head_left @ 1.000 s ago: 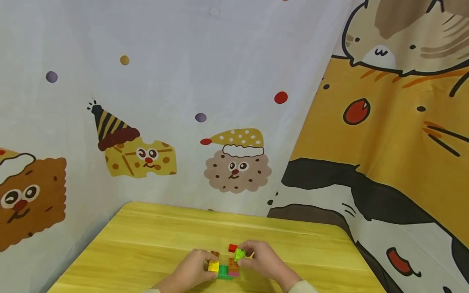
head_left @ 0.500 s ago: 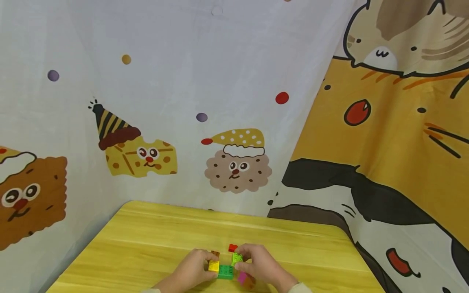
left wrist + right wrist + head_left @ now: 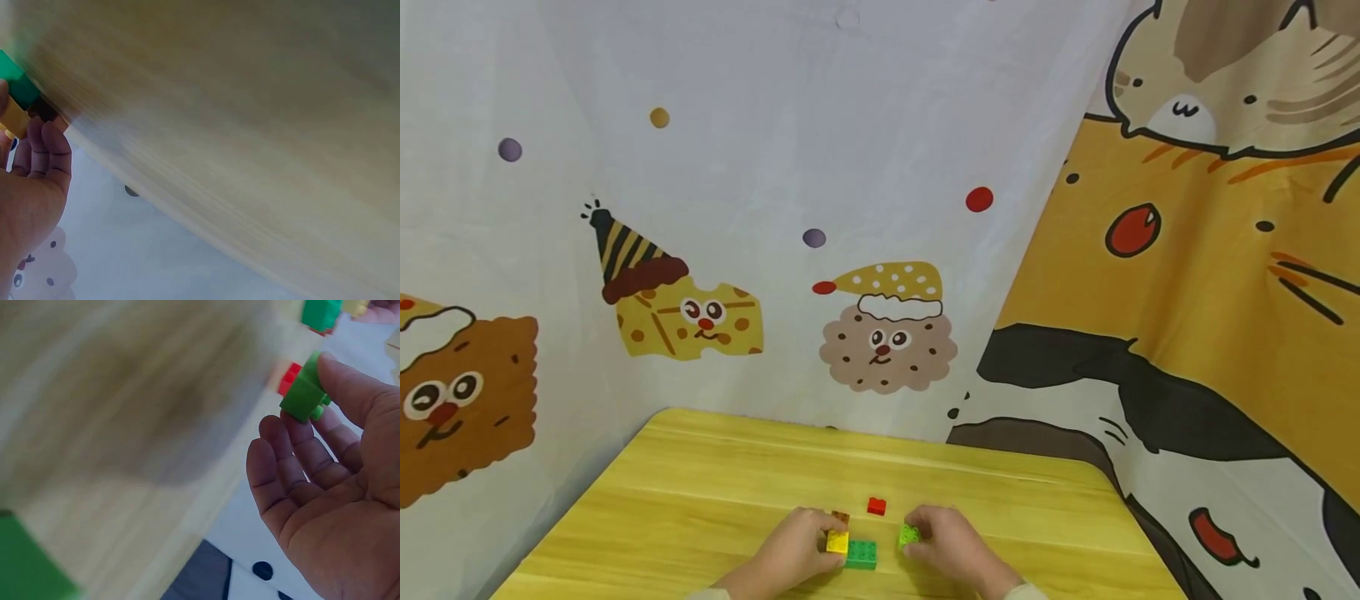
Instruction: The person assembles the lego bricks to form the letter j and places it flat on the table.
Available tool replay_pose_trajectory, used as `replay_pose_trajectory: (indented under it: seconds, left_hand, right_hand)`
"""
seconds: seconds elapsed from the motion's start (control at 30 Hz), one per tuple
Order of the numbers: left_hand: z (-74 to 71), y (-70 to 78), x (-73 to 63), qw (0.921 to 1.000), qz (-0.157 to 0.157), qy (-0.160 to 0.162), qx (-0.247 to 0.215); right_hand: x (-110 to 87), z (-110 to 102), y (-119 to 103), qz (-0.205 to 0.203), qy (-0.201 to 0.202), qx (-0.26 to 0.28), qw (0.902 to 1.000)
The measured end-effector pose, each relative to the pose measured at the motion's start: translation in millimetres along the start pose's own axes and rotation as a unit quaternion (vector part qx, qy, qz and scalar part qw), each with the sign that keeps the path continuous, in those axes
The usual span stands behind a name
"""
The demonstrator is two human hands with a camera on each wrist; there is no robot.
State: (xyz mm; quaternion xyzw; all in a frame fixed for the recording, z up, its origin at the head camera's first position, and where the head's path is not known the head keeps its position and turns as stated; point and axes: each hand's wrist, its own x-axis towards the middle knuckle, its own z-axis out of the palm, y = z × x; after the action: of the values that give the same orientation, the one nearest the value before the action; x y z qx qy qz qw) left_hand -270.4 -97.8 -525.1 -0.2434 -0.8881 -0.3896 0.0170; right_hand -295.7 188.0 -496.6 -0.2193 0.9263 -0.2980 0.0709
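Observation:
My left hand pinches a yellow toy brick between thumb and fingers. Right beside it is a green studded brick, and an orange-brown brick shows past the fingertips. In the left wrist view the green brick and yellow brick meet at the hand. To the right, a lime green brick is pinched by my right hand; its studs show in the right wrist view, where the brick sits between thumb and fingertips. A small red brick lies between the hands, farther back.
The yellow wooden table has a rounded far edge. Behind it hangs a white cloth printed with cartoon food, with a cat-patterned cloth on the right. A blurred green shape fills the right wrist view's lower left corner.
The orange and pink bricks beside the green brick tipped away to the right and are out of sight now. My right hand moved slightly right with the lime brick; the left hand stayed.

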Motion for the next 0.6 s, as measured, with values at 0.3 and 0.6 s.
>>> replay_pose_trajectory:
  seconds: [0.3, 0.6]
  left_hand:
    - [-0.1, -0.1, 0.9, 1.0000, 0.003, 0.003, 0.008]
    - [0.0, -1.1, 0.9, 1.0000, -0.004, -0.002, -0.001]
  right_hand:
    - [-1.5, 4.6, 11.9, 0.024, -0.023, -0.006, 0.9994]
    - [-10.3, 0.1, 5.4, 0.022, -0.006, -0.006, 0.9997]
